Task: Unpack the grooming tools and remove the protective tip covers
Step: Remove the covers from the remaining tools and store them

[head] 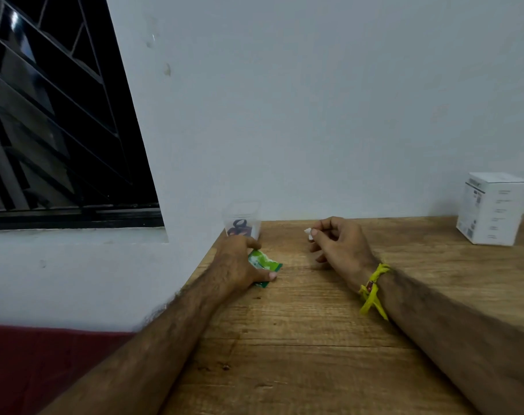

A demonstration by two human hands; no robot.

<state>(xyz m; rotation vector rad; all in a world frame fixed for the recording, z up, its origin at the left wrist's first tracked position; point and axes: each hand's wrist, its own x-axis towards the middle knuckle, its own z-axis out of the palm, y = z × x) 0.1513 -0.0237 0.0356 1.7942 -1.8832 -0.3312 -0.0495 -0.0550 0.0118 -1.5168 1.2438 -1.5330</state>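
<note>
My left hand point(239, 262) rests on the wooden table point(299, 339) near its left edge and grips a small green and white packet point(265, 262) between the thumb and fingers. My right hand point(338, 244) hovers just above the table to the right and pinches a tiny white piece point(308, 232) between thumb and forefinger; what it is cannot be told. Behind my left hand, against the wall, stands a clear plastic case point(242, 221) with dark tools inside.
A white cardboard box point(491, 212) stands at the back right of the table. The table meets a white wall point(314, 115) at the back and ends on the left near a barred window point(54, 130). A yellow band point(373, 287) circles my right wrist.
</note>
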